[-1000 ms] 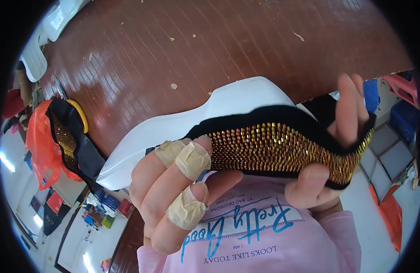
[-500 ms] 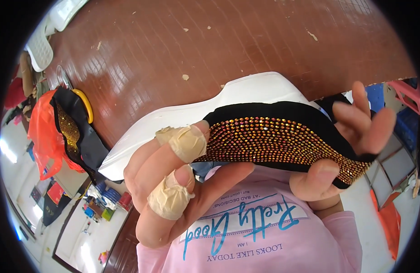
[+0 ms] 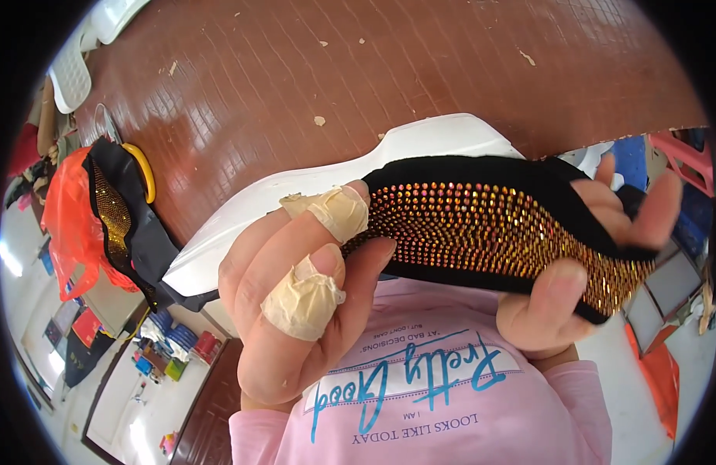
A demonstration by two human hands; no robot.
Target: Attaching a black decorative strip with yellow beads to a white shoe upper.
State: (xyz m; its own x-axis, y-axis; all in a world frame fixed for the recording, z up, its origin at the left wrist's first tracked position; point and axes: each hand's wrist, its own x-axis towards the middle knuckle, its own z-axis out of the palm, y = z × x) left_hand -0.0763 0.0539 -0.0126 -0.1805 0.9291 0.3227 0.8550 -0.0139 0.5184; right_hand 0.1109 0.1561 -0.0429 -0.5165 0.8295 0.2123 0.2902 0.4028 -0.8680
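A black fabric strip (image 3: 466,232), its middle covered in rows of gold and reddish rhinestones, is stretched between my hands in front of my chest. My left hand (image 3: 296,287) pinches its left end between thumb and bent fingers. Tan tape wraps (image 3: 304,298) cover several of those fingertips. My right hand (image 3: 559,287) grips the right end, thumb on the studded face and fingers partly hidden behind. A smooth white curved piece (image 3: 242,213) lies behind the strip at the table's near edge, partly covered by it.
The brown table (image 3: 242,101) bears a few pale scraps. At left, another studded black piece (image 3: 114,213) lies by an orange-red plastic bag (image 3: 67,225) and a yellow-handled tool (image 3: 146,174). A pink stool (image 3: 683,164) stands at right.
My left thumb has drawn back from under the strip and closed on its left end. The strip's right part has tilted and shifted slightly to the right.
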